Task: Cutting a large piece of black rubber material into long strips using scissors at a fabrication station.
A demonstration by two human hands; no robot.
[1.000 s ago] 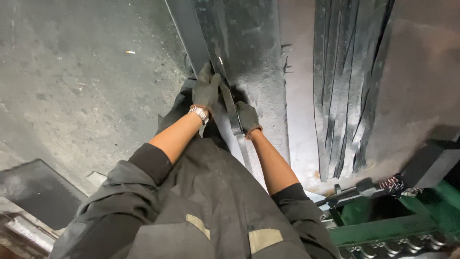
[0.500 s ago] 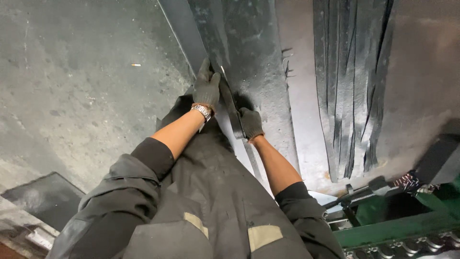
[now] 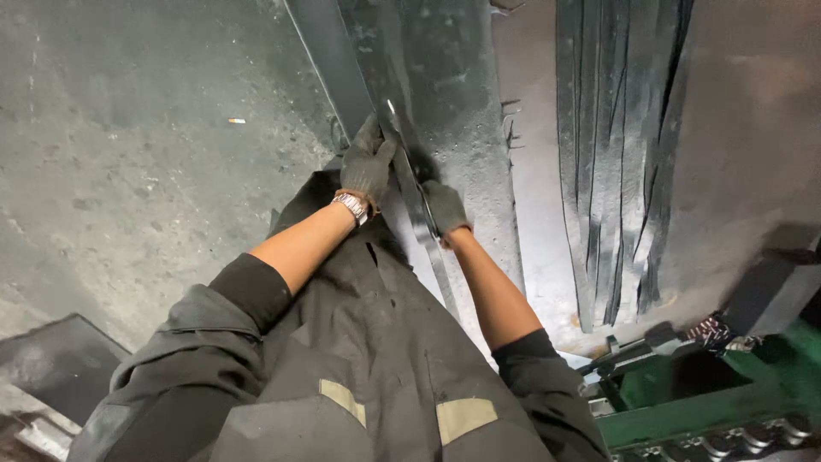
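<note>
One camera sits on the head, facing straight down. It looks closely over arms, floor [image 3: 128, 171] at nine o'clock.

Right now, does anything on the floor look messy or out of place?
A small pale scrap lies alone on the grey concrete floor, off to the left of the gloved hands, left hand and right hand, which grip a long metal strip. The other strips lie unevenly, their ends ragged.

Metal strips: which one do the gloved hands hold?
The single long strip running along the big sheet, gripped by left hand and right hand. The bundled strips lie apart, untouched.
</note>
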